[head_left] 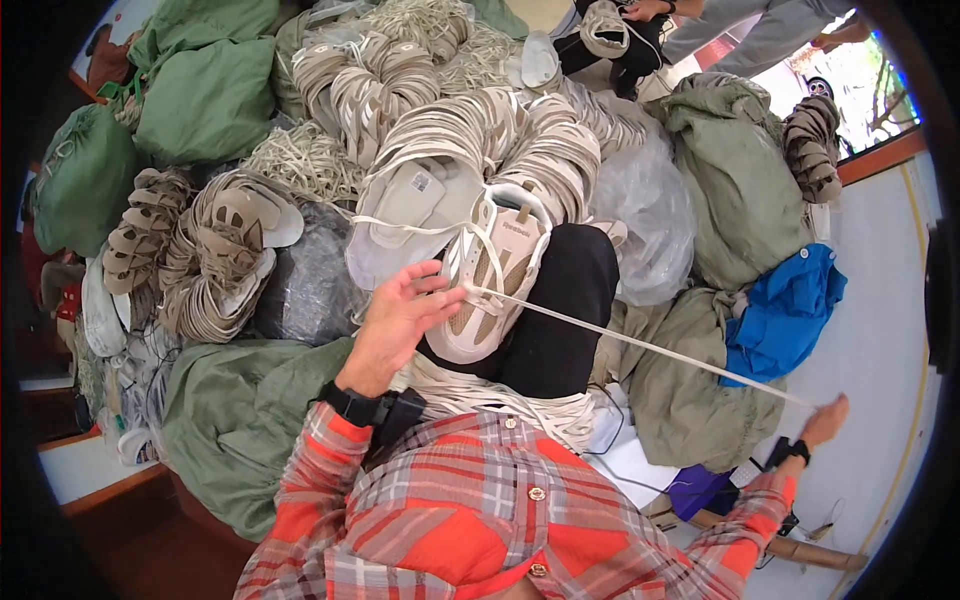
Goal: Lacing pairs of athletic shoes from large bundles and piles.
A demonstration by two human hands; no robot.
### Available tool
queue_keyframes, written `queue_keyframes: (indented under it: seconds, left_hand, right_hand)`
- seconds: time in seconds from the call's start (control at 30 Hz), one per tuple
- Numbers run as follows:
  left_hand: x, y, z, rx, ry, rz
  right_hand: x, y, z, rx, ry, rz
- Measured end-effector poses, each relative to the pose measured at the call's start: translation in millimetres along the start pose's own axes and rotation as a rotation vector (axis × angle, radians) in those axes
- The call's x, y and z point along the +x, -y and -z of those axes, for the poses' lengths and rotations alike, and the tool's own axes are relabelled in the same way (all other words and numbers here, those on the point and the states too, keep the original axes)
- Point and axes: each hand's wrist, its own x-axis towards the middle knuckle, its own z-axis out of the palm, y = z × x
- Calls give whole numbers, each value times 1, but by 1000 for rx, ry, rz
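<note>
A beige and tan shoe upper (513,240) rests on my black-trousered knees, with a cream shoelace (640,347) threaded partway through its eyelets. One length of the lace runs taut from the upper out to my right hand (827,420), which grips its end far to the right. Another length loops loosely over the upper's far left side. My left hand (405,315) is beside the upper's left edge, fingers stretched toward the lacing and apart. Its fingertips are close to the eyelets; whether they touch the lace I cannot tell.
Beyond my knees lie stacked shoe uppers (420,130) and bundled laces (305,160). More laces (500,395) cover my lap. Green sacks (205,100), a clear plastic bag (643,215) and blue cloth (785,310) surround me. At the top another person's hand (645,10) is near a shoe (605,30).
</note>
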Motion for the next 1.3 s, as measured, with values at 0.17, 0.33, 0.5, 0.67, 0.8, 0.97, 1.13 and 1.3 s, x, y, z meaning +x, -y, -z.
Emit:
queue_keyframes:
  seconds: [0.17,0.33,0.5,0.67,0.8,0.97,1.13,1.3]
  left_hand:
    - [20,-7,44,591,-42,-260]
    - [24,10,-10,1306,36,-592]
    - [60,-13,-30,1778,461,-1247]
    - [62,-32,-35,2105,705,-1284]
    - [47,-46,-8,2274,790,-1047]
    - [44,-43,-21,1959,619,-901]
    - [64,-14,-54,1733,636,-785]
    - [78,13,-26,2045,631,-556]
  right_hand:
    - [2,-137,28,-346,65,132]
    - [-17,283,46,1055,661,-201]
    - [-21,520,211,1477,475,213]
    - [-50,558,233,1542,811,243]
    - [-66,551,226,1521,936,176]
    - [-50,562,224,1446,882,282]
    - [-35,568,220,1347,856,292]
    - [-55,583,241,883,622,595]
